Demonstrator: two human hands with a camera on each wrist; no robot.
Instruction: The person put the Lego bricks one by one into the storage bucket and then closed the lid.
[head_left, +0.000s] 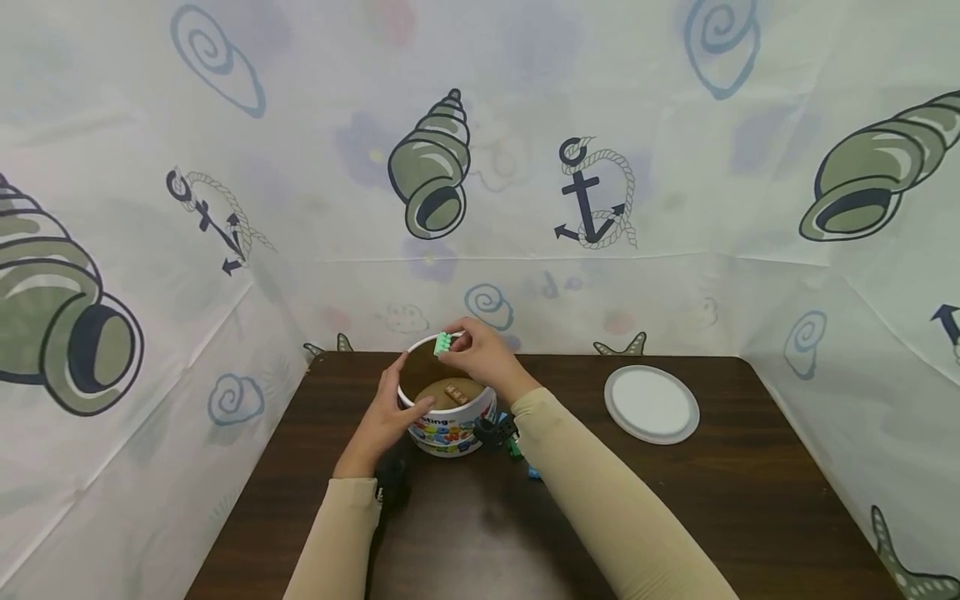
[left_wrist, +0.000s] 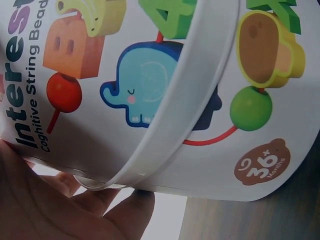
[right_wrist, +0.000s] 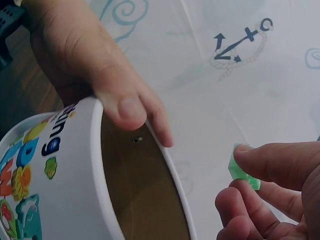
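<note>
A round white tub [head_left: 452, 427] printed with colourful beads and letters stands on the table, its open mouth toward me. My left hand [head_left: 385, 421] grips the tub at its left side, the thumb lying over the near rim. Above the mouth, my right hand [head_left: 483, 358] pinches a small light green toy block [head_left: 442, 343] between thumb and fingers. In the right wrist view that block [right_wrist: 239, 167] shows just outside the rim, partly covered by the thumb. Inside the tub lies a brown block [head_left: 456, 394] on the brownish bottom.
A round white lid [head_left: 652, 404] lies on the dark wooden table [head_left: 720, 500] to the right. Small green [head_left: 514, 448] and blue [head_left: 534, 472] pieces sit beside the tub, partly hidden by my right forearm. A cloth [head_left: 517, 200] with shells and anchors surrounds the table.
</note>
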